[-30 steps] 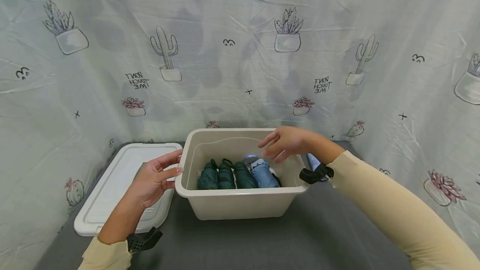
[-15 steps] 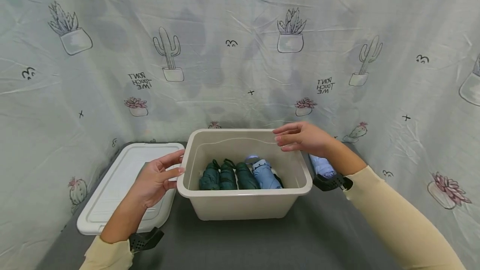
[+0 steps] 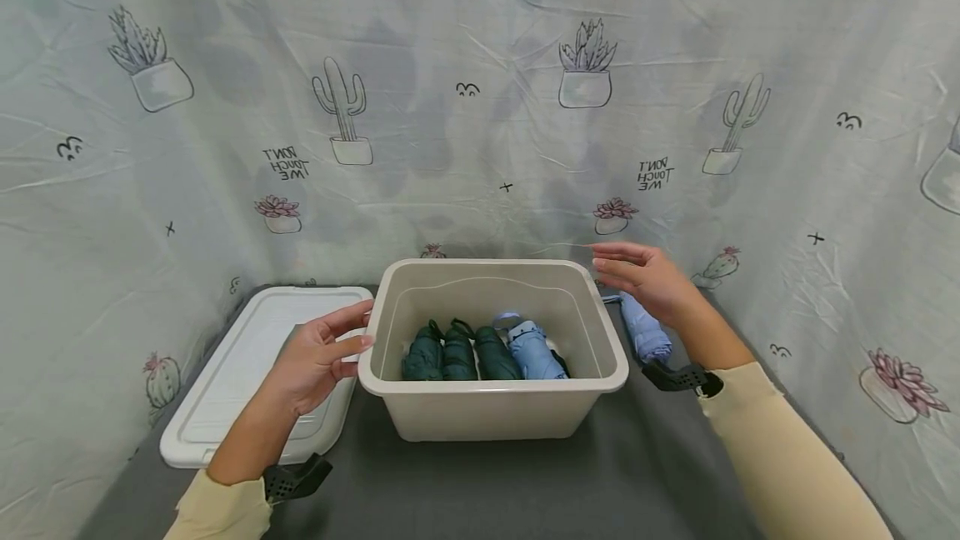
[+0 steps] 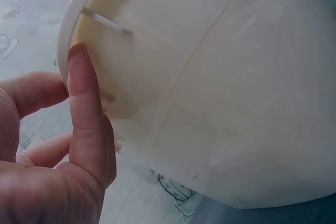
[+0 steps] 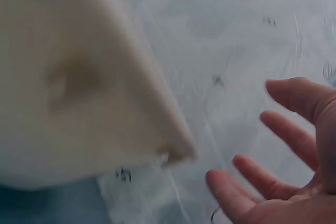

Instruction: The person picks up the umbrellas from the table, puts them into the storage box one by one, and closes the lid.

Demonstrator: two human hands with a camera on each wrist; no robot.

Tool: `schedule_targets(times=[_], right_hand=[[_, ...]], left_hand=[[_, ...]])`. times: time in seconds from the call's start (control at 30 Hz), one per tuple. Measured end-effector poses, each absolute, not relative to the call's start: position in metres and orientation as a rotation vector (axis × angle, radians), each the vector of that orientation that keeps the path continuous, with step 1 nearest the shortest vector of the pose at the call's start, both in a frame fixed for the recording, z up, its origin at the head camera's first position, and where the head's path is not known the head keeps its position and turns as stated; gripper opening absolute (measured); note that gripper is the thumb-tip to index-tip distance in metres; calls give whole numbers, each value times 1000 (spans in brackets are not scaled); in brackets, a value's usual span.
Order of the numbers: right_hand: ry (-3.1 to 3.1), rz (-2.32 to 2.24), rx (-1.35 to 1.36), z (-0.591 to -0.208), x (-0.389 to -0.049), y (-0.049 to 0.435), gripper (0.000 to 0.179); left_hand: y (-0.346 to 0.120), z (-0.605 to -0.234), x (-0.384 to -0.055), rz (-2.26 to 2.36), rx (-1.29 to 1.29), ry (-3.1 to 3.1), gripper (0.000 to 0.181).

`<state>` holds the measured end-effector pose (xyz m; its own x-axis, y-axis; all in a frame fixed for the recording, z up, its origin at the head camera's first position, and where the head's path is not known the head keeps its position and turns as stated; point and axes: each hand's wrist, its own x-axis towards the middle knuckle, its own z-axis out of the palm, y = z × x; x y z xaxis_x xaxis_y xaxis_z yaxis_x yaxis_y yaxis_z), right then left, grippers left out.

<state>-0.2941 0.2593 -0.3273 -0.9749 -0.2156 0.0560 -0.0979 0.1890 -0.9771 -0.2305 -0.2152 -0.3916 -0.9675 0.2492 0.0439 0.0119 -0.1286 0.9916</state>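
Note:
A beige plastic storage bin stands without its lid. In it lie three dark green folded umbrellas and a light blue folded umbrella, side by side; something dark shows partly behind the blue one. My left hand touches the bin's left rim, thumb and fingertips against the lip from outside, as the left wrist view also shows. Beyond the bin's right side, my right hand hovers with spread fingers and nothing in it. Below it lies a periwinkle folded umbrella, partly hidden by the hand and wrist.
The white lid lies flat on the grey tabletop, left of the bin and partly behind my left forearm. A curtain printed with cacti hangs close behind and on both sides.
My right hand has moved right, from above the bin's inside to beyond its right rim, so more of the periwinkle umbrella shows. My left hand has stayed at the rim.

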Motion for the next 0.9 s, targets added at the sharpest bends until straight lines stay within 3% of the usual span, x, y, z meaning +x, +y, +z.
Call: schedule_targets(times=[0.43,0.9], right_hand=[[2510,-1934,-230,-362,-311,296,56],[2819,-1551,-21,-400,-327,331,60]], left_hand=[[-215,-391,-230,2219,294,1978,66],[-215,-392,-230,2223,300,1966,65]])
